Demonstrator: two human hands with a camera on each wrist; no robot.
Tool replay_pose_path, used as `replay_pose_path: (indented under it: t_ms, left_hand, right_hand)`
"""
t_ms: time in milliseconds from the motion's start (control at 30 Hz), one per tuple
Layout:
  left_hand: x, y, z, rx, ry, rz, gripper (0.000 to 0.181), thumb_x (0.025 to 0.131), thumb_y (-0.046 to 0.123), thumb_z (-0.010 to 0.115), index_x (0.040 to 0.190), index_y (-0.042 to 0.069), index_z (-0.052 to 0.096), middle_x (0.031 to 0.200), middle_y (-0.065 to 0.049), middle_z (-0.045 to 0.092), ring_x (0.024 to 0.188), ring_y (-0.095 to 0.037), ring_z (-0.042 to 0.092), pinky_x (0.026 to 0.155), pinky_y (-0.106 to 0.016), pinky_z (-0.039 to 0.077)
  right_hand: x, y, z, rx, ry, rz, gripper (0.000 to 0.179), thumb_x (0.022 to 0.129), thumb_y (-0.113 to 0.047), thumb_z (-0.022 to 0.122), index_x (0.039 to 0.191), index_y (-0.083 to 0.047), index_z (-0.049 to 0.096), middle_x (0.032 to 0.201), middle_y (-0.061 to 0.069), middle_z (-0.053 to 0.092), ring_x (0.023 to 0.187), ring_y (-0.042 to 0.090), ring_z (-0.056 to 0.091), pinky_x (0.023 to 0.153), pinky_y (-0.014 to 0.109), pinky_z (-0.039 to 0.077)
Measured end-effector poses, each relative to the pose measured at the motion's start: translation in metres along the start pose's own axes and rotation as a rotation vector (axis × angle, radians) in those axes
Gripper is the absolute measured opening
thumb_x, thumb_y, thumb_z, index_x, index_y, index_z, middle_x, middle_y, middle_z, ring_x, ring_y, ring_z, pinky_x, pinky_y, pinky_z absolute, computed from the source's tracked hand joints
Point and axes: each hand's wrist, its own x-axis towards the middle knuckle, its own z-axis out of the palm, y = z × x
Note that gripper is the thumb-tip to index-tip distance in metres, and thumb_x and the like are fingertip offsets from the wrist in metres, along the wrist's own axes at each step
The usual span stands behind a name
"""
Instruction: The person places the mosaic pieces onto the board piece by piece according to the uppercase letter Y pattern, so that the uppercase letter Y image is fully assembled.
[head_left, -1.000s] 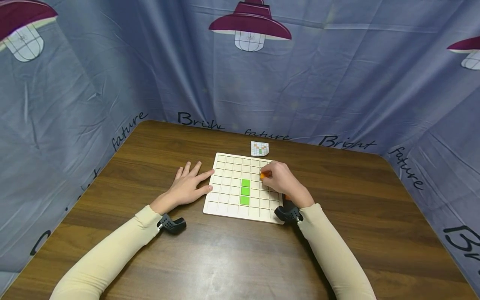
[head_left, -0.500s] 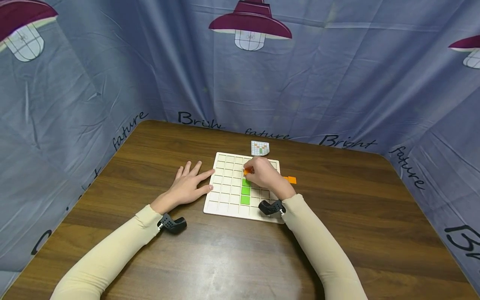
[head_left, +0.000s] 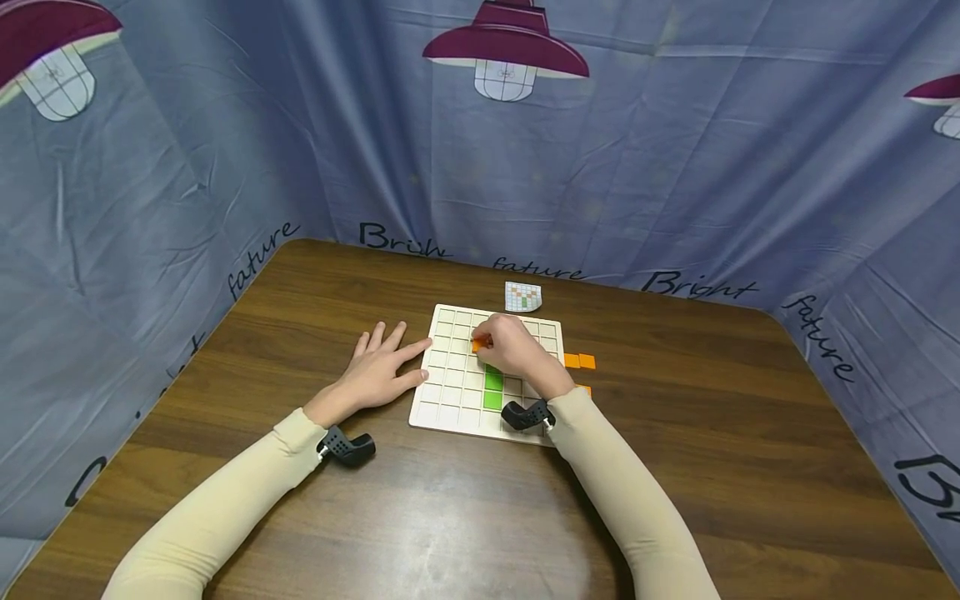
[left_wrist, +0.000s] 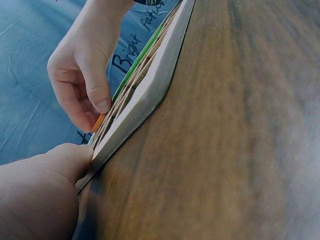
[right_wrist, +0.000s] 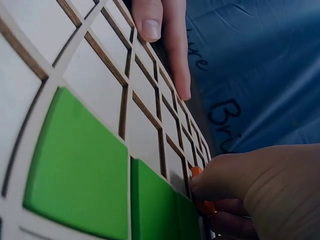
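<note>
A pale wooden grid board (head_left: 448,396) lies on the table, with a column of green square tiles (head_left: 492,399) set in its cells. My right hand (head_left: 512,345) pinches an orange square tile (head_left: 477,344) between thumb and fingers, close over a cell just up and left of the green column. In the left wrist view that orange tile (left_wrist: 98,123) tilts at the board's surface. My left hand (head_left: 371,377) lies spread on the table, its thumb and index fingertip at the board's left edge. The right wrist view shows the green tile (right_wrist: 77,165) up close.
Several orange tiles (head_left: 587,362) lie on the table (head_left: 712,400) just right of the board, one partly behind the right forearm. Behind the board is a small paper card (head_left: 522,297) printed with a coloured grid. A blue curtain (head_left: 637,167) surrounds the table.
My right hand has moved left across the board with the orange tile, from the right side to left of the green column. Orange tiles beside the board came into view. My left hand stayed put.
</note>
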Motion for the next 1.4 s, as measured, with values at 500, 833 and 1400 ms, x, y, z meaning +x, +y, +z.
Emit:
replay_pose_path:
  t_ms: [500, 833, 1400]
  left_hand:
    - [-0.0008, -0.0001, 0.0012, 0.012, 0.008, 0.002, 0.06, 0.102, 0.047, 0.054, 0.157, 0.028, 0.042, 0.168, -0.027, 0.02, 0.154, -0.056, 0.006, 0.121, -0.073, 0.005]
    - [0.0007, 0.0004, 0.0009, 0.002, -0.003, -0.005, 0.06, 0.102, 0.049, 0.053, 0.158, 0.03, 0.041, 0.168, -0.026, 0.019, 0.155, -0.056, 0.005, 0.122, -0.072, 0.004]
    - [-0.0007, 0.0006, 0.0004, 0.001, 0.003, -0.001, 0.06, 0.102, 0.048, 0.053, 0.157, 0.029, 0.042, 0.168, -0.026, 0.019, 0.154, -0.057, 0.006, 0.121, -0.073, 0.005]
  right_hand:
    - [0.0011, -0.0061, 0.0034, -0.004, -0.013, 0.019, 0.027, 0.082, 0.002, 0.066, 0.105, -0.002, 0.078, 0.097, 0.013, 0.074, 0.081, 0.02, 0.06, 0.076, 0.033, 0.052]
    - [0.0007, -0.005, 0.0047, -0.031, 0.001, 0.006, 0.025, 0.081, 0.003, 0.065, 0.101, -0.004, 0.078, 0.094, 0.011, 0.074, 0.079, 0.019, 0.058, 0.075, 0.032, 0.05]
    - [0.0003, -0.0058, 0.0038, -0.058, 0.004, -0.018, 0.02, 0.082, 0.002, 0.065, 0.096, -0.005, 0.077, 0.089, 0.01, 0.071, 0.078, 0.018, 0.055, 0.073, 0.031, 0.047]
